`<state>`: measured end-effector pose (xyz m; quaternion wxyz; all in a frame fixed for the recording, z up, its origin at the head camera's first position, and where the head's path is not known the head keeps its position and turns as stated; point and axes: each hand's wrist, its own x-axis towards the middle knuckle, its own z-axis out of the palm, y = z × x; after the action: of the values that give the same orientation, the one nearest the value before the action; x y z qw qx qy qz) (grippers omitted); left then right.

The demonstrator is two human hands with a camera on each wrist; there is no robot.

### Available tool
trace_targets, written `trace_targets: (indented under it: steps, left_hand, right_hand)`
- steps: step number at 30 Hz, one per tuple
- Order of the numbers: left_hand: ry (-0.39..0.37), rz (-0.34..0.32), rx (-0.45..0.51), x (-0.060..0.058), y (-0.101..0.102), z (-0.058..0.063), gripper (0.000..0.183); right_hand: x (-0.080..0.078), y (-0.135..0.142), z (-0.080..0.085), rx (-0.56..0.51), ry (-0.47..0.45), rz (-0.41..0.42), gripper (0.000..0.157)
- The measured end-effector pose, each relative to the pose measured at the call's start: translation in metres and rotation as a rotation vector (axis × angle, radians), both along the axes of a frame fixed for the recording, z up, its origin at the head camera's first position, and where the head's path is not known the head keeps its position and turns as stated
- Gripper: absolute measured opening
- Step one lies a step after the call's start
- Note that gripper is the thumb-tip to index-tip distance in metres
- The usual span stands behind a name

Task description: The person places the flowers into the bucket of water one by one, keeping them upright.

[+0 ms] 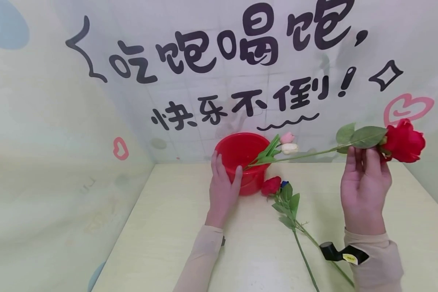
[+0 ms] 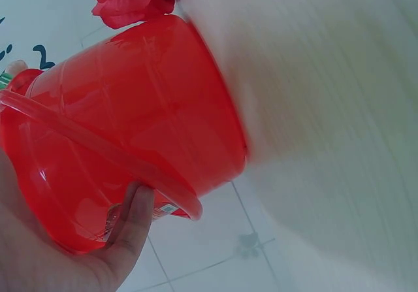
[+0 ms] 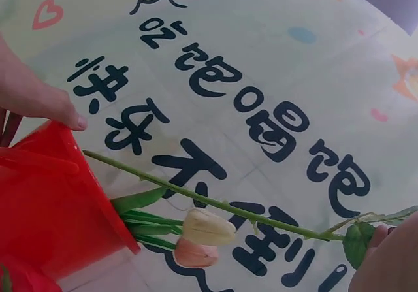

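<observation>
The left hand (image 1: 224,188) gripped the side of a red bucket (image 1: 253,183); the right hand (image 1: 365,186) pinched a red rose (image 1: 405,140) beside its bloom, the stem (image 1: 303,155) pointing toward the left hand. Between the hands, a second rose (image 1: 271,185) lay on the counter (image 1: 168,227).

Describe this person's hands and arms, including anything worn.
The left hand and right hand are ungloved. Plain, long beige fabric sleeves cover both forearms. A black, angular device with a yellow-and-white label sits on the right sleeve; a small dark part shows beside the left.
</observation>
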<state>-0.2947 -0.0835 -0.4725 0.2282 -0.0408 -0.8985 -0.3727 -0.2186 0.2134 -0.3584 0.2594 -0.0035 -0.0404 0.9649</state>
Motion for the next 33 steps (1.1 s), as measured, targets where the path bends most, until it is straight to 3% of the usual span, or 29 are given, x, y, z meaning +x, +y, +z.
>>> trace_targets:
  steps: [16, 28, 33]
  left_hand:
    - [0.014, 0.006, 0.012, 0.000, 0.000, 0.000, 0.092]
    - [-0.017, 0.005, 0.013, -0.002, 0.000, -0.001, 0.096]
    - [-0.023, 0.005, 0.020, -0.001, -0.001, -0.001, 0.096]
  right_hand:
    - [-0.020, -0.052, -0.026, 0.181, -0.094, 0.121, 0.052]
    - [-0.023, -0.070, -0.041, 0.252, -0.153, 0.219, 0.049]
    - [-0.025, -0.074, -0.045, 0.233, -0.174, 0.245, 0.049]
